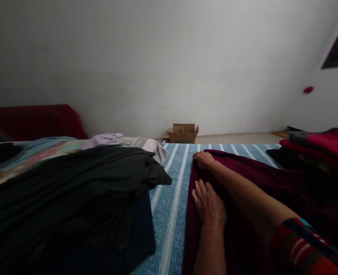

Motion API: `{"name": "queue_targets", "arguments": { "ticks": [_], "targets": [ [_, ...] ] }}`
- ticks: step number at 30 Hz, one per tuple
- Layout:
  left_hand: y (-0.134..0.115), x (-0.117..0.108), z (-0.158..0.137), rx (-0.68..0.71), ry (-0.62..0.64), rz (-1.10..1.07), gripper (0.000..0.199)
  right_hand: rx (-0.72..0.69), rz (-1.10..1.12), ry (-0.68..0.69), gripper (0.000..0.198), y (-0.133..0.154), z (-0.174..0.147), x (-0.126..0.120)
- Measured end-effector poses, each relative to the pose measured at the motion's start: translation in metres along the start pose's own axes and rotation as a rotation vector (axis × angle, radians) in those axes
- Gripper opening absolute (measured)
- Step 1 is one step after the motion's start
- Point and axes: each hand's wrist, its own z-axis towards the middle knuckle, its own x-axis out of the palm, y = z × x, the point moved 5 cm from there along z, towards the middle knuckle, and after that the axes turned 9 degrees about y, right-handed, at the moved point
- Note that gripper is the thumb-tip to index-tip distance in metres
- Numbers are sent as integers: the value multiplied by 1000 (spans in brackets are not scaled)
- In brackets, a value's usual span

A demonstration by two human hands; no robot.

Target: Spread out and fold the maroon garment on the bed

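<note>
dark clothes pile (pixel 71 206) cut off left, bottom

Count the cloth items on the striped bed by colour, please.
Maroon cloth under both hands: 1
Dark green-black garment: 1
Pale lilac cloth: 1
Red folded clothes at the right edge: 1 stack, pieces cannot be told apart
Total: 4

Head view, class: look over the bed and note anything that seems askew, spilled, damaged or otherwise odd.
Nothing looks spilled or damaged. Both hands, left hand and right hand, lie flat on the maroon cloth spread on the striped sheet. The only untidy thing is the loose heap of dark clothes at the left, unfolded and crumpled.
</note>
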Motion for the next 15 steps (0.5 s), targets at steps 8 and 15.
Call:
{"name": "queue_targets", "arguments": {
  "ticks": [8,15],
  "targets": [
    [1,0,2,23,-75,29,48,68,111,19,25,-17,-31,-28],
    [1,-3,9,31,-67,76,45,246,277,91,16,-74,-117,-33]
  ]
}}
